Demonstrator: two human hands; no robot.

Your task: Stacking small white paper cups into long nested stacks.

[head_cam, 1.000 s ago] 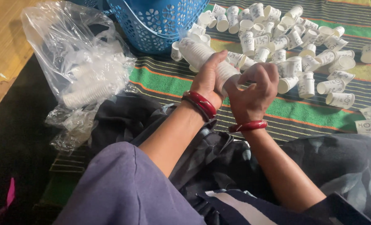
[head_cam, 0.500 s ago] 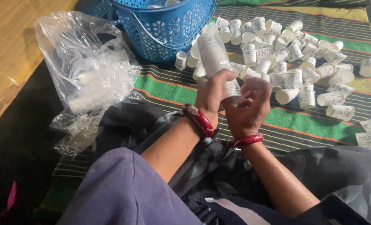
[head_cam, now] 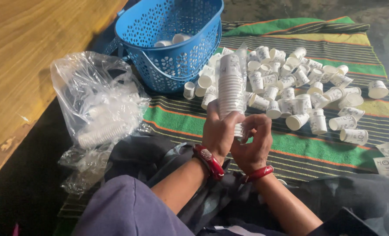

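From the head camera, your left hand [head_cam: 218, 131] grips the tall upright stack of white paper cups [head_cam: 230, 85] near its base, steadying it, while your right hand [head_cam: 252, 144] pinches the bottom cup. Loose white paper cups [head_cam: 308, 102] litter the striped green mat [head_cam: 317, 150] beside the blue perforated plastic basket [head_cam: 170, 39].

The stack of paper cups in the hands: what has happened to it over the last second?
The stack of paper cups has swung from lying tilted leftward to standing upright. The left hand has kept its grip on the stack's lower part; the right hand still works at the bottom end. The blue basket, plastic bag and loose cups on the striped mat lie as before.
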